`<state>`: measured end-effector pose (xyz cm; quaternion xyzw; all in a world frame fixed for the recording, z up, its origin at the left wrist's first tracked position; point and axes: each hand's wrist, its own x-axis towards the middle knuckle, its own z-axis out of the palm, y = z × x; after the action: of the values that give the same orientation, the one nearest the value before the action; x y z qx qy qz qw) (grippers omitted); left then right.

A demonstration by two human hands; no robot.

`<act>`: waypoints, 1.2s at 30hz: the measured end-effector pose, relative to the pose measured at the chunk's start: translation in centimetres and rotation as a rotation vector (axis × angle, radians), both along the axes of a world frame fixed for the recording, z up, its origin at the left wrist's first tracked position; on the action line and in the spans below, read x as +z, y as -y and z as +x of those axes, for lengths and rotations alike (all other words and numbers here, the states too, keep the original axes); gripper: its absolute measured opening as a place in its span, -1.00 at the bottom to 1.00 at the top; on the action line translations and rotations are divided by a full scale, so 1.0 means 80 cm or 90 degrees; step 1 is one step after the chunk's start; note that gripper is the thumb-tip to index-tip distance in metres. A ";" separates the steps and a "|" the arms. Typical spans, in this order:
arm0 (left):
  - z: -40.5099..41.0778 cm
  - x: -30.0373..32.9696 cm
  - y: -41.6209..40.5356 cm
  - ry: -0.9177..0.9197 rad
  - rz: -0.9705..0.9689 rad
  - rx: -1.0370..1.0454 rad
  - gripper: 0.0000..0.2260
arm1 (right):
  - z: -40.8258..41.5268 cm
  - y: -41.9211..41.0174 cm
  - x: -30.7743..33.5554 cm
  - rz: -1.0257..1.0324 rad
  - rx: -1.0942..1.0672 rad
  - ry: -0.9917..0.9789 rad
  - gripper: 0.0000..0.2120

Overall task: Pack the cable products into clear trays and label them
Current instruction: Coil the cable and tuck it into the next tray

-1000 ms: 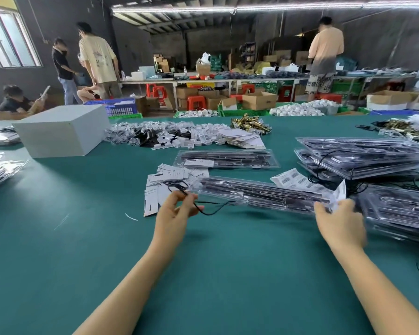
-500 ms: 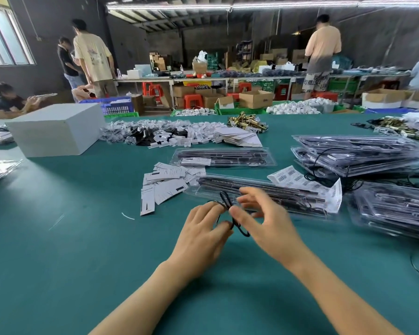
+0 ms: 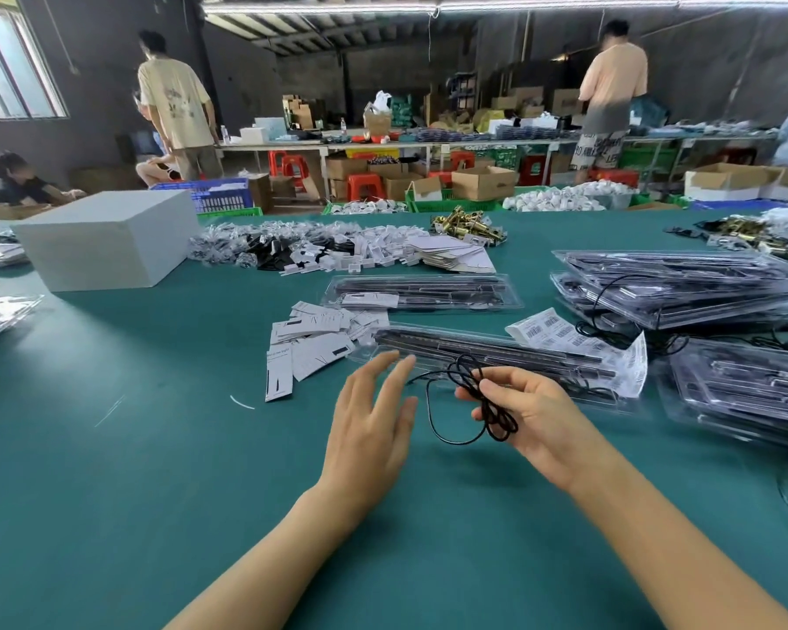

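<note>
1. I see a green table [image 3: 110, 447] filling the lower frame.
2. A white box [image 3: 105, 238] sits at upper left.
3. Paper cards [image 3: 310, 343] lie at centre, beside a clear tray [image 3: 421, 293].
4. Stacked trays [image 3: 683, 288] rest at right.
5. Brass parts [image 3: 469, 225] lie at upper centre.

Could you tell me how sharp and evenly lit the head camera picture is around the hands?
Head view: the right hand and its coiled black cable are sharp; the left hand shows fingertip motion blur; wide-angle bending curves the edges; ceiling strips glare overhead; the clear tray glints.
</note>
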<state>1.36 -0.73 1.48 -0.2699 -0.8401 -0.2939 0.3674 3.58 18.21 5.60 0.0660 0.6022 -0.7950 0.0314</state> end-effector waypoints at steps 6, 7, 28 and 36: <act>-0.003 -0.002 0.002 0.131 0.043 -0.084 -0.78 | 0.002 0.007 -0.005 0.026 0.085 -0.008 -0.92; -0.003 0.000 0.002 0.138 0.067 -0.098 -0.81 | 0.002 0.007 -0.006 0.044 0.094 -0.018 -0.92; 0.002 0.054 0.000 0.008 0.018 -0.032 -0.83 | 0.010 0.015 -0.001 0.289 0.001 -0.243 -0.77; -0.005 0.056 -0.001 0.191 0.065 -0.047 -0.87 | 0.010 0.016 0.000 0.523 0.076 -0.254 -0.83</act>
<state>0.98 -0.64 5.95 -0.2344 -0.8592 -0.3863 0.2400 4.40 16.92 5.58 -0.1158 0.8643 -0.4846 -0.0681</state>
